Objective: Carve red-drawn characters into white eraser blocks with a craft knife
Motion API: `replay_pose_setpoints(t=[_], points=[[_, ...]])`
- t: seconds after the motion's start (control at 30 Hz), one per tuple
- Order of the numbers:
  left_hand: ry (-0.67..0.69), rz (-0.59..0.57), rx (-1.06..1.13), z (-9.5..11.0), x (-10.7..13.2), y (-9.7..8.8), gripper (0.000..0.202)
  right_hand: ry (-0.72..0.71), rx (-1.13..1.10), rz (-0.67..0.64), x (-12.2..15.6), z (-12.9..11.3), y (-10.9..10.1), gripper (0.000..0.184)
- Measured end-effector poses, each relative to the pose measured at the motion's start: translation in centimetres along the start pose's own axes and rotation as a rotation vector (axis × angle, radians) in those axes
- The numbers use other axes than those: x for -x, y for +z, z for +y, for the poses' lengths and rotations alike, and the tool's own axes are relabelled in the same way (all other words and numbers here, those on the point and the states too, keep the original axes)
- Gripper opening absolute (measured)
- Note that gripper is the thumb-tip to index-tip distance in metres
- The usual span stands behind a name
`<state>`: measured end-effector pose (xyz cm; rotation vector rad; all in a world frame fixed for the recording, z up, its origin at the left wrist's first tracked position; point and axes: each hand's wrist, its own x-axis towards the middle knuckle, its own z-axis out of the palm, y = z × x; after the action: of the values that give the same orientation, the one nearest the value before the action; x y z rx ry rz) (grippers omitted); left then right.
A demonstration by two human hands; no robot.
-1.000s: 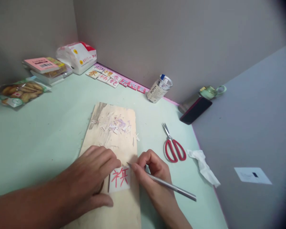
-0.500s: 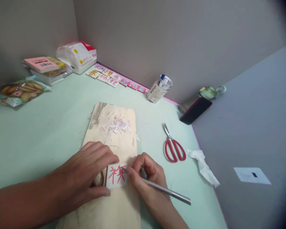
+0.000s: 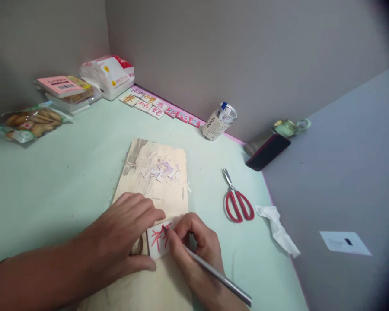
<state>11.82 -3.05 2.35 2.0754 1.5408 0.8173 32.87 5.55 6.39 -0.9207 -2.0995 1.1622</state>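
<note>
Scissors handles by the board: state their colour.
Red. The scissors lie on the pale green table, clearest in the head view.
</note>
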Motion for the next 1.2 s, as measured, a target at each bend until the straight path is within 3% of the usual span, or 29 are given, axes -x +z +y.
replay_pose_setpoints(t=[0.13, 0.4, 0.6, 0.83, 1.2], points=[[-0.021, 0.060, 0.046, 0.2, -0.3, 0.5, 0.059, 0.002, 0.002, 0.003, 0.1, 0.1, 0.1, 0.029], [-0.075, -0.032, 0.085, 0.6, -0.5, -0.3, 0.050, -0.017, 0.021, -0.003, 0.2, 0.1, 0.1, 0.030], [-0.020, 0.048, 0.102, 0.5, -0.4, 0.1, 0.056, -0.037, 0.059, -0.064, 0.0, -0.4, 0.0, 0.029], [-0.018, -0.016, 0.110, 0.2, -0.5, -0.3, 0.053, 0.015, -0.001, -0.088, -0.1, -0.2, -0.1, 0.030], [-0.007, 0.028, 0.105, 0.1, -0.6, 0.0, 0.055, 0.052, -0.045, -0.126, -0.2, -0.5, -0.2, 0.029]])
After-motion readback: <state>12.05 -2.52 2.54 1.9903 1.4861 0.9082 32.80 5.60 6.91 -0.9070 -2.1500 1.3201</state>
